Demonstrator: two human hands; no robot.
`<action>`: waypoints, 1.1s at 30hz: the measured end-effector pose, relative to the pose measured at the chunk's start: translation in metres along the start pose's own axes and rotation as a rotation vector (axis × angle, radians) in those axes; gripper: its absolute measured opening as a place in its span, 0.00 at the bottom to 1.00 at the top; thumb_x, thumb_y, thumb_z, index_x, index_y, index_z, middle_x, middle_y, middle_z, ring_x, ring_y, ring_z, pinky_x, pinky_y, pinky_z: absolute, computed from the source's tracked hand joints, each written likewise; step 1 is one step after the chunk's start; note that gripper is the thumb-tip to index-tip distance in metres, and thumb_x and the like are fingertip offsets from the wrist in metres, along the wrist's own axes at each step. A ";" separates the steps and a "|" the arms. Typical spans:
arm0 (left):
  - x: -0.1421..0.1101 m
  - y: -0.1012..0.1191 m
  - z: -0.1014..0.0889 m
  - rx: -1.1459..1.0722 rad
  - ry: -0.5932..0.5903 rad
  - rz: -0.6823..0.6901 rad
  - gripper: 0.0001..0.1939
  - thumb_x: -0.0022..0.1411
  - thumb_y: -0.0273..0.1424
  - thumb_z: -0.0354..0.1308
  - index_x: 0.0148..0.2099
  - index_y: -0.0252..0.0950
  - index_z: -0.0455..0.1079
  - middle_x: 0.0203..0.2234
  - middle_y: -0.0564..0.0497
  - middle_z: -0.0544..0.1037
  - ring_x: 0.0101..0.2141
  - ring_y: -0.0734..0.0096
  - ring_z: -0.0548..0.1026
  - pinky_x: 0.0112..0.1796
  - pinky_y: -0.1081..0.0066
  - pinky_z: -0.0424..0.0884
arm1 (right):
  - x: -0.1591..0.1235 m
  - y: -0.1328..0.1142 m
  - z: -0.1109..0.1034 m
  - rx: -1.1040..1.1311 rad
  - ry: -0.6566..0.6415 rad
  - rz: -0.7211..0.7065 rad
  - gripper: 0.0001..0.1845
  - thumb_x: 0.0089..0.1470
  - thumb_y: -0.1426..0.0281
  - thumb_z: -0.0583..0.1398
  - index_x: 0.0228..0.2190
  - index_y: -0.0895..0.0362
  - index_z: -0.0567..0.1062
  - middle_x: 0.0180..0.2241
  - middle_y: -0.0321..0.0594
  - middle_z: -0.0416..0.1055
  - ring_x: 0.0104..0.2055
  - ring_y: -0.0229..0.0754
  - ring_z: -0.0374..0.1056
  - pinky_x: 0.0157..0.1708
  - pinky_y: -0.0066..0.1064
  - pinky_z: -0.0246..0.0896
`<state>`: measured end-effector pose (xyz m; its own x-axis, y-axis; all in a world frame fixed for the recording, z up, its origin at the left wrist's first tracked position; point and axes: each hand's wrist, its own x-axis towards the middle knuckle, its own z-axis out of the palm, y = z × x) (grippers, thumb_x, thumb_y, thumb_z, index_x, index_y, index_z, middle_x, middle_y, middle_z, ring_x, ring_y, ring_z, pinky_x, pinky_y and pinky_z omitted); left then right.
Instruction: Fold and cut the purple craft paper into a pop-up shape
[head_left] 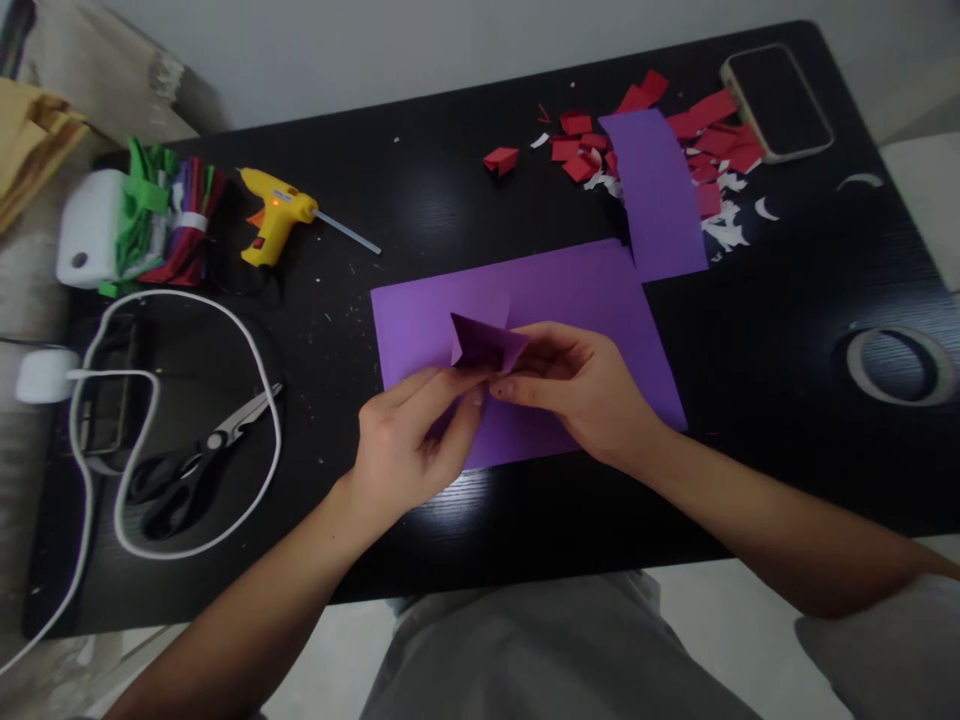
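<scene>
Between both hands is a small folded piece of purple paper [486, 343], its pointed corners standing up. My left hand [420, 425] pinches its near edge from the left, thumb and fingers closed. From the right, my right hand [577, 390] grips the same piece, with the thumb and fingertips close to the left thumb. Below the hands lies a larger purple sheet [592, 280] flat on the black table. A curved purple strip [664, 195] lies beyond its far right corner, over paper scraps.
Red paper pieces [724, 140] and white scraps [726, 228] surround a phone [780, 100]. A tape roll [900, 367] lies at right. At left are a yellow glue gun [274, 212], black-handled scissors [210, 445], a looped white cable [274, 400] and bundled pipe cleaners [154, 215].
</scene>
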<state>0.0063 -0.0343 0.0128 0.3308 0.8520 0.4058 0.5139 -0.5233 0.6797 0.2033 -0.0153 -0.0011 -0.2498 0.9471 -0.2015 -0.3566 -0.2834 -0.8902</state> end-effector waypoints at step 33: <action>0.006 0.007 0.012 -0.592 0.185 -0.512 0.05 0.64 0.24 0.65 0.40 0.36 0.73 0.27 0.54 0.82 0.27 0.73 0.82 0.31 0.75 0.80 | -0.013 0.003 0.009 -0.273 0.011 -0.243 0.16 0.55 0.74 0.72 0.45 0.53 0.80 0.39 0.36 0.81 0.43 0.39 0.80 0.47 0.31 0.79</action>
<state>0.0215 -0.0337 0.0127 0.0044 0.9999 0.0151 0.0446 -0.0153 0.9989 0.1976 -0.0296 0.0027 -0.1774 0.9838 0.0268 -0.1503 -0.0002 -0.9886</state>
